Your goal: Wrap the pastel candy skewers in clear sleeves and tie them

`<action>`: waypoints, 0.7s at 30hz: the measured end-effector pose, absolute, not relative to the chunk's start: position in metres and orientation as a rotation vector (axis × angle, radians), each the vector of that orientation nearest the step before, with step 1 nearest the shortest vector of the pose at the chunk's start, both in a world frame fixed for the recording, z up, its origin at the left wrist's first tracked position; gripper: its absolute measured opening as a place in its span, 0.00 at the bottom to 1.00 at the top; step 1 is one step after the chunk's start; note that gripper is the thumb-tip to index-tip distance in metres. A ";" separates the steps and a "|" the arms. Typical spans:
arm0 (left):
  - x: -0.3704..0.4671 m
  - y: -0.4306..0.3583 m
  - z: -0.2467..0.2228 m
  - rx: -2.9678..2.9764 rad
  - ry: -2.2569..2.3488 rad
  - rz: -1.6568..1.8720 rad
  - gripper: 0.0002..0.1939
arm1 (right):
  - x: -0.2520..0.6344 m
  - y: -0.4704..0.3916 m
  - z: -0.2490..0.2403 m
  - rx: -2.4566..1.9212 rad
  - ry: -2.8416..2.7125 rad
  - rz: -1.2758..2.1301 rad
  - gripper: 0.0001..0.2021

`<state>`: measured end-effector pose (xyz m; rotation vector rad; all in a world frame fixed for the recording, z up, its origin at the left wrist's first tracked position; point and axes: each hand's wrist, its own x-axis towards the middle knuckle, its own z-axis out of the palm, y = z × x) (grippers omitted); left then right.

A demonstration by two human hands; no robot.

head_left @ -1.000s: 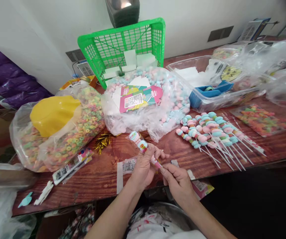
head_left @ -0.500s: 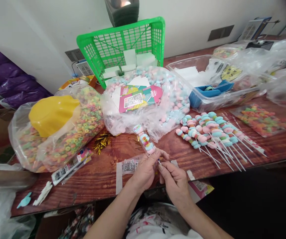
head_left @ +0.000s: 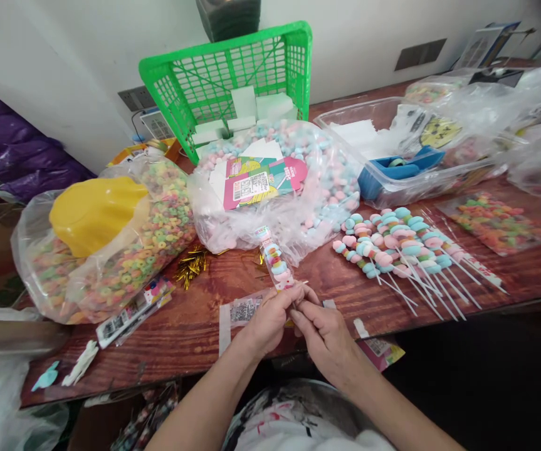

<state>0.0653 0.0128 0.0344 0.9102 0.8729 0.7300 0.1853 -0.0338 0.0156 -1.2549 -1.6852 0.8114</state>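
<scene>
The left hand (head_left: 270,321) keeps its grip pinched on the lower end of a wrapped candy skewer (head_left: 278,268), which stands out tilted from the fingers, over the near edge of the counter (head_left: 157,363). The right hand (head_left: 329,335) meets it there, its grip pressed together on that same lower end, though the exact bit it pinches is hidden behind the knuckles. Under the left hand lies a clear packet (head_left: 244,310) with dark print. Just beyond the skewer's top sits a bag of pink and blue marshmallows (head_left: 331,178), with printed cards (head_left: 251,186) lying on it; a green plastic crate (head_left: 225,72) stands tipped behind. To the left, a yellow bowl (head_left: 96,216) rests on a bag of gummy rings (head_left: 164,216), near some gold tinsel ties (head_left: 191,266). To the right lies a pile of unwrapped candy skewers (head_left: 404,241), sticks pointing toward the counter's edge.
</scene>
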 end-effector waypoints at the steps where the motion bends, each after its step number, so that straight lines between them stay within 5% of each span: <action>1: 0.062 0.015 0.037 0.913 0.879 0.725 0.15 | 0.195 -0.034 0.019 -1.216 -1.814 0.695 0.11; 7: 0.048 0.014 0.041 0.839 0.729 0.386 0.11 | 0.253 -0.010 0.053 -0.824 -2.310 -0.212 0.20; 13: 0.056 0.002 0.042 0.826 0.528 -0.021 0.10 | 0.254 0.021 0.069 -0.282 -2.749 -0.293 0.17; 18: 0.049 0.007 0.053 1.326 0.763 -0.092 0.11 | 0.246 0.009 0.067 -0.413 -2.897 -0.073 0.15; 21: 0.049 0.005 0.057 2.007 0.870 0.066 0.10 | 0.243 0.007 0.071 -0.809 -2.869 0.591 0.11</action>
